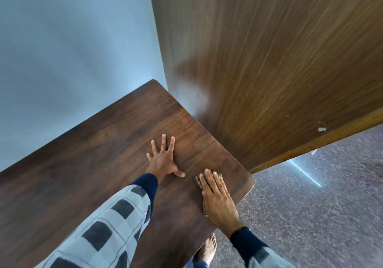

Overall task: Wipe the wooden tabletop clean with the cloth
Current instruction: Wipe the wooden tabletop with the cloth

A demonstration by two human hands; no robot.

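1. The cloth (199, 181) is a small crumpled rag in dull olive and brown, patterned, though the pattern is too blurred to make out.
2. It lies on the wooden tabletop (87, 176) near the table's right corner, close to the rounded edge.
3. The right hand (217, 199) lies flat on top of the cloth, palm down, fingers straight and close together, pressing it to the wood rather than gripping it.
4. Most of the cloth is hidden under that hand; a bunched part shows beyond and to the left of the fingertips (206, 172), and a thin strip shows along the left side of the palm.
5. The left hand (163, 160) rests flat on the bare wood just to the left, fingers spread wide, thumb pointing toward the cloth but not touching it.
6. The tabletop is dark brown with visible grain.
7. A lighter wooden panel (279, 60) stands against the table's far right edge, and a pale blue wall (72, 50) runs along the left.
8. A bare foot (208, 249) stands on the speckled floor (321, 216) below the table's edge.
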